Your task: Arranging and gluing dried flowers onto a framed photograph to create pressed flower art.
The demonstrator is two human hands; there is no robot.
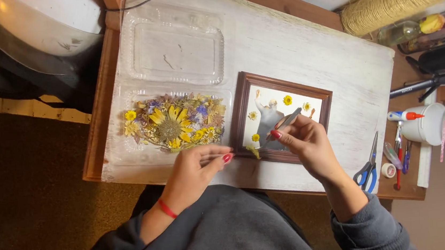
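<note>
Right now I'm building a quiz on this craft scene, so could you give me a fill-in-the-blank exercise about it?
1. The right hand holds metal ____ over the brown picture frame.
2. The largest dried flower in the clear plastic tray is a ____.
3. The left hand has a red band around its ____.
4. The scissors lying to the right of the frame have ____ handles.

Missing words: tweezers; sunflower; wrist; blue
</note>
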